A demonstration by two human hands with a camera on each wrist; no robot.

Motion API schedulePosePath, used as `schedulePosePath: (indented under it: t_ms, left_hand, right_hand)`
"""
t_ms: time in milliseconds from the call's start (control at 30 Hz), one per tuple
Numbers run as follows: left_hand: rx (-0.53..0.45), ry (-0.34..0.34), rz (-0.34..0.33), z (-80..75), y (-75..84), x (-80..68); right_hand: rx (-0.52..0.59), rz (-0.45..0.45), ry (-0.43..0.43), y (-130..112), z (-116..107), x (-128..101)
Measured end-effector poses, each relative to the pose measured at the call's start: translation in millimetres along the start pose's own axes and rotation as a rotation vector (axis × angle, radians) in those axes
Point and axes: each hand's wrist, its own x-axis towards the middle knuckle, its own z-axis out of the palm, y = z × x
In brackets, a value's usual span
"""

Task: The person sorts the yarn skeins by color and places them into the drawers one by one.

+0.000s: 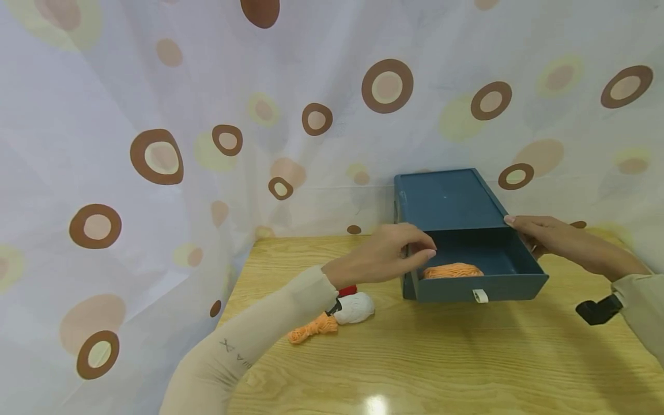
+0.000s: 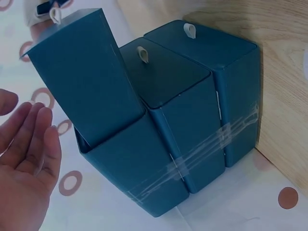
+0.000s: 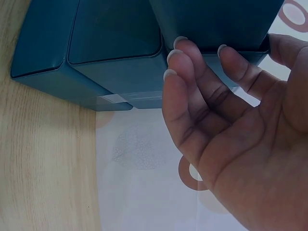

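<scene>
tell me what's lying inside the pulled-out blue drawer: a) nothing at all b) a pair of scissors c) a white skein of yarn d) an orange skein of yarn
d: the head view shows an orange skein of yarn lying in the open blue drawer, while the white skein lies outside on the wooden table, beside the left hand.
</scene>
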Motion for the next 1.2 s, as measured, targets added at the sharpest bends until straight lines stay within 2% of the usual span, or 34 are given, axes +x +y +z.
schedulePosePath:
  t_ms: [200,367,533,767,933,1200]
  left_hand:
    - [-0.007,0.077,0.023,-3.0,-4.2,-10.3]
    - [0.009,0.078,0.030,-4.4,-9.3,-22.5]
    - [0.043,0.048,0.001,-4.4,-15.8,-40.3]
    - [0.052,0.047,-0.056,-2.5,-26.3,-62.9]
    - [0.032,0.033,-0.117,-1.3,-32.4,-81.1]
    - [0.006,0.033,-0.159,1.8,-39.3,-108.5]
  right_hand:
    - [-0.002,-0.005,0.004,2,1,2]
    - [0.026,-0.002,-0.010,2,2,1]
    - [0.023,-0.008,-0.006,1,2,1]
    - [0.005,0.000,-0.001,2,1,1]
    - [-0.003,0.002,0.006,1,1,1]
    - [0.012,0.002,0.001,1,0,-1]
